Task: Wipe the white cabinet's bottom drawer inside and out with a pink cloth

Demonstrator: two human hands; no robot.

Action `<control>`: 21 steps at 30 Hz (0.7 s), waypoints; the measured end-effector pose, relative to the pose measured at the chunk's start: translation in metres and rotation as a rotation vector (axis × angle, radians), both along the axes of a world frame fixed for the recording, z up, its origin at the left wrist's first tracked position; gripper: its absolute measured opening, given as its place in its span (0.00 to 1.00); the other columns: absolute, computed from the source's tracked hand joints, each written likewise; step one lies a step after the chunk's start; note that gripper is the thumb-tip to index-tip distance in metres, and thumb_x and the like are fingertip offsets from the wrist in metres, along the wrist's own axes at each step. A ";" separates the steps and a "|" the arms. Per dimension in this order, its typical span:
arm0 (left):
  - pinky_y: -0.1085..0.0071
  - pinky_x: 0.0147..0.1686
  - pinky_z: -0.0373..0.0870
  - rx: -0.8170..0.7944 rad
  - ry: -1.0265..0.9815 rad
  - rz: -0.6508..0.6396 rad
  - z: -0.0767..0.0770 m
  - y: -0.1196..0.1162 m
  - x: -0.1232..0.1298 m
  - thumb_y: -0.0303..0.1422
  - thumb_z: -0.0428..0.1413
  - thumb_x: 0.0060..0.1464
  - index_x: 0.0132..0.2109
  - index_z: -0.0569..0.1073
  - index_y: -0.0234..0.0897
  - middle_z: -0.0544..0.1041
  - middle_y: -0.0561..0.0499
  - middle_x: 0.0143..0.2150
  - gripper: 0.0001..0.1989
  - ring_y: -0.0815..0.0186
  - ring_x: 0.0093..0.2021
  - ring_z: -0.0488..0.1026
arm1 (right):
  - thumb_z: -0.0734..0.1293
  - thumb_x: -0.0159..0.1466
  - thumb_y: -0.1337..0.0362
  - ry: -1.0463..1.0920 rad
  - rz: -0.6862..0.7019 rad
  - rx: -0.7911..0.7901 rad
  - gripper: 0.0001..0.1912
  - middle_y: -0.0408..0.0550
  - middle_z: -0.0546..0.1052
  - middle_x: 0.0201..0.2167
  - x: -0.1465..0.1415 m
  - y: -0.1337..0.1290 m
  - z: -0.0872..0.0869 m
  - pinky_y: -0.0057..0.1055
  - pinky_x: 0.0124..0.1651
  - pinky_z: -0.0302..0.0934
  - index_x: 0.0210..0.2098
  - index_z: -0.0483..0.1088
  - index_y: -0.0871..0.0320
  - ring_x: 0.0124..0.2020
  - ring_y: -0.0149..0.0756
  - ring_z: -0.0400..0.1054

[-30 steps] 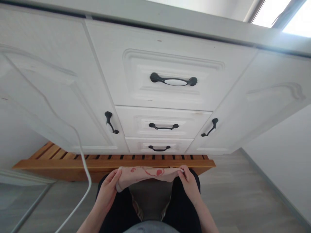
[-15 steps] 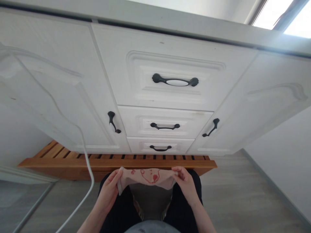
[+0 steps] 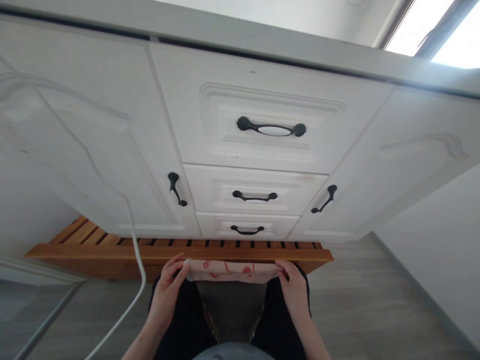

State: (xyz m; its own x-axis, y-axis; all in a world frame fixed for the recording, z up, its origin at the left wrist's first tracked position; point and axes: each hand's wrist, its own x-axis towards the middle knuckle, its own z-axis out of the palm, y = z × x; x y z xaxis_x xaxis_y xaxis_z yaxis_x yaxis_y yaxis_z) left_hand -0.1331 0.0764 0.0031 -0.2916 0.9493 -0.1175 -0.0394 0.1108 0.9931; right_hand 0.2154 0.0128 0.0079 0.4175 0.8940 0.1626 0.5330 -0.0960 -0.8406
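Pink cloth (image 3: 232,270), red-patterned, stretched between left hand (image 3: 170,282) and right hand (image 3: 291,285), each pinching one end, above the lap. Cabinet (image 3: 255,150): three closed drawers (image 3: 258,105), contents hidden.

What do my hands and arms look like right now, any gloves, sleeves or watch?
Your left hand and right hand are ungloved, with no watch or bracelet showing. Both forearms are bare as far as the view goes. You wear a grey top and dark trousers. Rings are too small to tell.
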 end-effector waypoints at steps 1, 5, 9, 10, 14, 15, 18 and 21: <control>0.59 0.68 0.53 0.017 0.023 -0.025 0.000 0.000 -0.001 0.50 0.66 0.44 0.36 0.78 0.42 0.68 0.50 0.64 0.19 0.52 0.66 0.61 | 0.64 0.60 0.63 -0.008 -0.001 0.001 0.13 0.52 0.80 0.43 0.000 -0.001 -0.001 0.45 0.55 0.67 0.41 0.78 0.55 0.46 0.45 0.74; 0.60 0.69 0.48 -0.033 -0.090 -0.169 0.002 0.000 -0.005 0.48 0.63 0.51 0.40 0.78 0.44 0.69 0.50 0.65 0.15 0.55 0.69 0.58 | 0.66 0.61 0.60 0.017 -0.013 -0.011 0.14 0.53 0.79 0.45 0.002 -0.005 -0.005 0.45 0.53 0.68 0.44 0.77 0.55 0.46 0.46 0.74; 0.68 0.60 0.63 -0.100 -0.135 -0.113 0.002 -0.002 -0.002 0.49 0.66 0.44 0.44 0.78 0.42 0.80 0.49 0.50 0.22 0.57 0.57 0.71 | 0.65 0.61 0.60 0.011 -0.033 -0.024 0.13 0.53 0.80 0.44 0.002 -0.005 -0.007 0.44 0.53 0.68 0.43 0.77 0.55 0.45 0.46 0.74; 0.69 0.55 0.66 -0.109 -0.140 -0.100 0.004 -0.003 -0.001 0.50 0.67 0.43 0.43 0.78 0.41 0.81 0.50 0.47 0.24 0.59 0.52 0.73 | 0.65 0.61 0.61 -0.006 -0.030 -0.023 0.13 0.53 0.80 0.43 0.001 -0.005 -0.006 0.44 0.53 0.68 0.42 0.78 0.55 0.45 0.46 0.74; 0.72 0.45 0.70 -0.115 -0.132 -0.065 0.014 -0.009 0.004 0.52 0.68 0.39 0.41 0.78 0.41 0.81 0.52 0.39 0.25 0.61 0.43 0.74 | 0.63 0.61 0.64 -0.096 0.004 -0.046 0.13 0.52 0.81 0.41 -0.001 -0.007 -0.008 0.44 0.53 0.67 0.39 0.79 0.55 0.44 0.47 0.75; 0.72 0.44 0.69 -0.110 -0.114 -0.061 0.017 -0.011 0.005 0.53 0.68 0.38 0.40 0.78 0.41 0.81 0.52 0.39 0.25 0.61 0.43 0.73 | 0.62 0.61 0.64 -0.113 0.018 -0.065 0.14 0.52 0.81 0.41 -0.002 -0.008 -0.010 0.44 0.52 0.67 0.38 0.79 0.55 0.44 0.48 0.75; 0.72 0.41 0.69 -0.070 -0.022 -0.078 0.021 -0.013 0.008 0.54 0.66 0.42 0.38 0.76 0.42 0.79 0.53 0.37 0.23 0.61 0.40 0.72 | 0.61 0.60 0.66 -0.140 0.058 -0.117 0.15 0.53 0.81 0.39 -0.003 -0.010 -0.017 0.44 0.51 0.68 0.38 0.80 0.55 0.43 0.48 0.75; 0.71 0.39 0.67 -0.006 0.106 -0.120 0.019 -0.012 0.009 0.55 0.62 0.48 0.38 0.75 0.44 0.77 0.54 0.33 0.21 0.62 0.36 0.71 | 0.60 0.62 0.66 -0.139 0.095 -0.143 0.17 0.53 0.80 0.38 -0.003 -0.010 -0.023 0.44 0.50 0.67 0.42 0.80 0.54 0.41 0.48 0.75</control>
State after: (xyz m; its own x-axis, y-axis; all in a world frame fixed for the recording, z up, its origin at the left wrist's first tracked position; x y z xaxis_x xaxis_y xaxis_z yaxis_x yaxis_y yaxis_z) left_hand -0.1237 0.0639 0.0218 -0.1875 0.9774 -0.0975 0.0790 0.1140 0.9903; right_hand 0.2119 0.0031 -0.0149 0.3127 0.9464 0.0810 0.6552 -0.1532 -0.7397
